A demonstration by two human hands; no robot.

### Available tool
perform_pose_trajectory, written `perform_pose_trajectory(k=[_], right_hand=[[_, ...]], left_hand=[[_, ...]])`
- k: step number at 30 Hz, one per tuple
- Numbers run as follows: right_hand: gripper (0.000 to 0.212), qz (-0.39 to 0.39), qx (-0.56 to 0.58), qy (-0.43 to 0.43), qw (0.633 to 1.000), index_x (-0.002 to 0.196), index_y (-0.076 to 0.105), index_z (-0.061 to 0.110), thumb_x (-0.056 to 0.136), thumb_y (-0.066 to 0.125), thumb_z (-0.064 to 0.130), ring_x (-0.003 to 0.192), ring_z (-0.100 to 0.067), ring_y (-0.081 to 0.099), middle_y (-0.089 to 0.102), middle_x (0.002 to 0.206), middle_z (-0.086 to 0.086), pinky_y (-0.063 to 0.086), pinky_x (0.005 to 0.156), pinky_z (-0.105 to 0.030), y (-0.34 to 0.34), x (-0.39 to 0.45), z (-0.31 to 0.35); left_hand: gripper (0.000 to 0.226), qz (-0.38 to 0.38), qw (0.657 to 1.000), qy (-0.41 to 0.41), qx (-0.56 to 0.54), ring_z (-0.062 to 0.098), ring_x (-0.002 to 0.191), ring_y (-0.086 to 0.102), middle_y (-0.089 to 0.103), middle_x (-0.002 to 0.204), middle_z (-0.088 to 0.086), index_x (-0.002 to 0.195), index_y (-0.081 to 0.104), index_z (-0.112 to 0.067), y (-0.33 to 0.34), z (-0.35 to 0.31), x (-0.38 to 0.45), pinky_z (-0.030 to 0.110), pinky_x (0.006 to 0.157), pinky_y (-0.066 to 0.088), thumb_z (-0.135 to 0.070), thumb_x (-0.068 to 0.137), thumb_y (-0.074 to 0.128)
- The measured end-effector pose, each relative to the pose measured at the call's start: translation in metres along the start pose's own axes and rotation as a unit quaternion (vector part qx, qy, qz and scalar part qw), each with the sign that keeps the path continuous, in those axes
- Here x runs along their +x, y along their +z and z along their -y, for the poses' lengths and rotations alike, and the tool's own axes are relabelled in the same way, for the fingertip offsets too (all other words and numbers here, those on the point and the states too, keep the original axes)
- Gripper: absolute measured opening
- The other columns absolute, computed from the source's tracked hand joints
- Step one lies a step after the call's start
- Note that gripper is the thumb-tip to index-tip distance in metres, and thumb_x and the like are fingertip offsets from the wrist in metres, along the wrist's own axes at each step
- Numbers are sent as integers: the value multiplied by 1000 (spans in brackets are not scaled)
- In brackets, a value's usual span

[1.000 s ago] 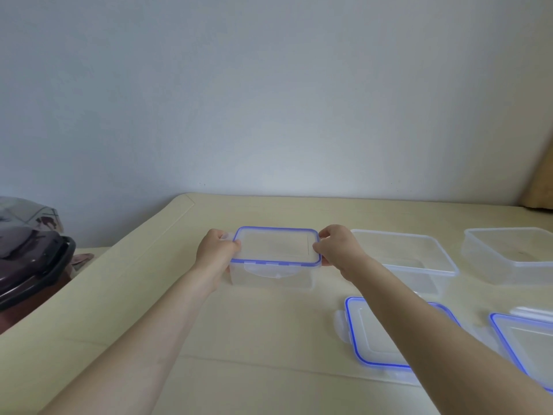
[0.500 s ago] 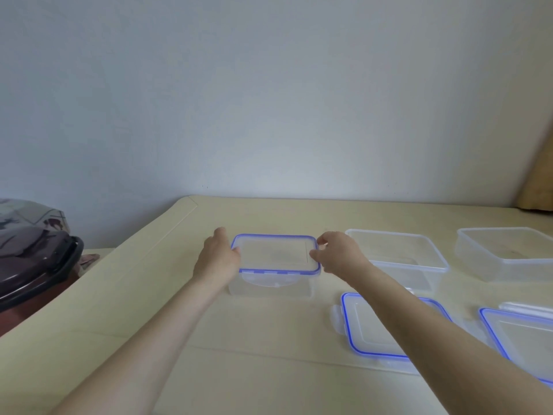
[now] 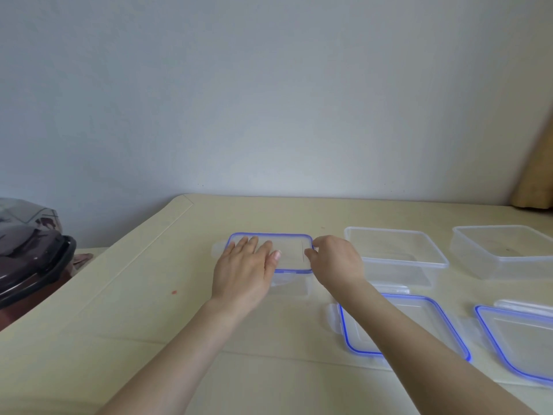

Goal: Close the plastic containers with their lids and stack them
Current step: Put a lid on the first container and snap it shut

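We are pressing our left hand [image 3: 244,272] flat, fingers straight and spread, on the blue-rimmed lid [image 3: 288,250] sitting on the small container [image 3: 291,284] on the table [image 3: 134,295]. Our right hand [image 3: 335,259] is curling its fingers at that lid's right edge, pinching the side flap. Two open containers [image 3: 398,256] [image 3: 505,253] are standing to its right, with two loose lids [image 3: 419,322] [image 3: 520,339] lying nearer us

A single wide-angle head view looks forward and slightly down across the table [image 3: 125,310] toward a plain wall [image 3: 269,100]. Both forearms reach in from the bottom edge, close to the lens.
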State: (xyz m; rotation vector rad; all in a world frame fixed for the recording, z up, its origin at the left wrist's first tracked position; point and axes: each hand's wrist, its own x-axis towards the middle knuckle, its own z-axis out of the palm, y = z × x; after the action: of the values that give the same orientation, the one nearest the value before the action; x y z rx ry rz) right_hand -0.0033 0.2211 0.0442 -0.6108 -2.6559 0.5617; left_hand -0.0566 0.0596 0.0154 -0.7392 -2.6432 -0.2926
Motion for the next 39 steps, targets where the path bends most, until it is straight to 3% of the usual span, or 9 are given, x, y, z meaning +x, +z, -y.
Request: perform_pose_trajectory(k=[7, 13, 17, 21, 23, 25, 30, 34, 39], right_hand=[[31, -15, 131, 42, 990, 105, 64, -4, 88, 52, 18, 97, -35, 64, 70, 103, -20, 55, 81, -42, 0, -3, -3], [27, 1, 206, 60, 977, 107, 69, 4, 88, 54, 16, 86, -28, 64, 72, 98, -13, 47, 68, -30, 4, 0, -6], [31, 2, 207, 53, 977, 114, 67, 6, 89, 54, 18, 84, -20, 59, 71, 105, -8, 40, 69, -22, 5, 2, -8], [30, 17, 188, 38, 981, 115, 65, 7, 91, 54, 20, 72, -18, 56, 69, 95, -6, 38, 52, -18, 3, 4, -10], [28, 36, 159, 25, 986, 112, 63, 5, 91, 52, 20, 77, -23, 60, 66, 94, -7, 44, 57, -22, 1, 6, -9], [29, 49, 106, 6, 993, 114, 59, 3, 92, 50, 19, 95, -29, 61, 64, 107, -12, 48, 75, -32, -3, 11, -5], [42, 90, 55, -98, 990, 139, 44, 16, 98, 45, 22, 123, -28, 48, 50, 134, -11, 40, 97, -34, -10, 34, 11], [41, 170, 45, -114, 978, 140, 45, 20, 99, 41, 22, 127, -26, 47, 50, 139, -9, 37, 101, -32, -5, 42, 18], [38, 148, 27, -90, 984, 134, 51, 16, 98, 42, 23, 119, -30, 51, 51, 133, -12, 41, 94, -33, -5, 39, 13]], left_hand=[[81, -14, 1000, -7, 15, 23, 138, 34, 44, 146, 5, 135, 45, -27, 1, -3, -2, 37, 114, 21, -58, 84, -9], [81, -13, 1000, -8, 24, 24, 136, 37, 48, 142, 5, 132, 47, -26, 2, -5, -1, 37, 111, 25, -57, 83, -9], [81, -13, 1000, -7, 27, 23, 135, 38, 49, 141, 3, 132, 47, -26, 1, -4, -2, 37, 110, 25, -57, 83, -10], [82, -7, 1000, -2, 28, 23, 136, 36, 47, 143, 4, 134, 45, -26, 0, -3, -2, 37, 111, 25, -59, 82, -9], [85, 0, 1000, 4, 31, 24, 138, 34, 43, 146, 6, 136, 43, -25, 0, -2, -2, 37, 112, 23, -63, 80, -9], [88, 11, 999, 11, 32, 24, 140, 30, 39, 149, 7, 139, 39, -25, -1, 0, -3, 37, 113, 20, -69, 77, -8], [97, 31, 999, 16, 17, 23, 143, 23, 31, 153, 7, 142, 33, -29, -3, 3, -3, 36, 115, 16, -80, 70, -7], [95, 63, 998, 28, -14, 21, 144, 18, 25, 156, 5, 143, 30, -32, -7, 6, -1, 35, 116, 12, -81, 69, -2], [63, 60, 996, 58, -24, 20, 143, 20, 37, 150, 1, 135, 42, -34, -11, 14, 6, 35, 116, 2, -68, 86, 26]])
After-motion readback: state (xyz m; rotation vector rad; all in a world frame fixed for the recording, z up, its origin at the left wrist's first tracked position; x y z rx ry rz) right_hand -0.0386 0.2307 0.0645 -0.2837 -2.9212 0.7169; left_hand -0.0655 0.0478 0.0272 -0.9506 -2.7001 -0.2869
